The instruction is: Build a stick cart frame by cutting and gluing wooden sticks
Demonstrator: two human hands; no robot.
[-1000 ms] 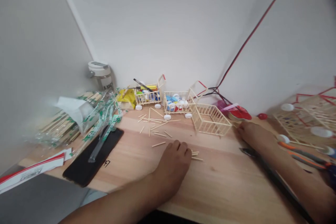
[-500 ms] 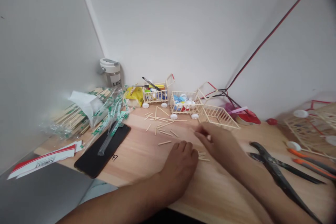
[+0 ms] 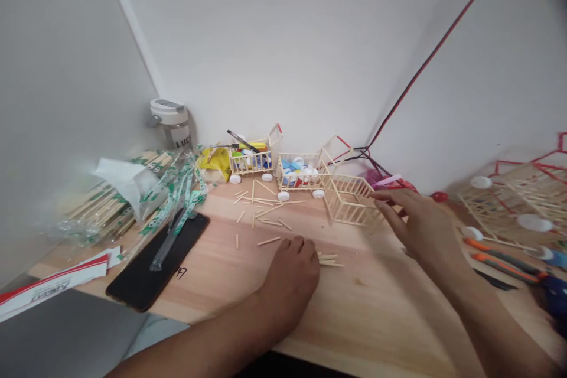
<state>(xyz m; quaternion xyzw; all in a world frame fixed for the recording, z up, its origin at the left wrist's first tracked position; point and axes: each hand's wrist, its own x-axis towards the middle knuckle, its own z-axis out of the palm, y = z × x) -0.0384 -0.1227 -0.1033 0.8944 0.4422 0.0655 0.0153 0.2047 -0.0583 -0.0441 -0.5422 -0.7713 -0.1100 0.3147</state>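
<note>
My left hand (image 3: 292,276) rests on the wooden table with its fingers curled and pressed together; what lies under them is hidden. Several short wooden sticks (image 3: 328,260) stick out just right of it. Farther right, my right hand (image 3: 420,225) reaches to a small open basket (image 3: 349,214) built of thin sticks. Its thumb and forefinger close at the basket's right end, on a thin piece I cannot make out. More loose sticks (image 3: 269,241) are scattered beyond my left hand.
Two stick carts (image 3: 250,163) (image 3: 299,178) with white wheels and colourful contents stand by the wall. Bagged sticks (image 3: 95,201), a black phone (image 3: 163,271) and a jar (image 3: 172,127) are at left. Orange-handled pliers (image 3: 505,260) and larger stick models (image 3: 500,201) lie at right.
My right hand has moved right, from beside my left hand to the basket's right end. A short stick now shows left of my left hand. The view has turned slightly right.
</note>
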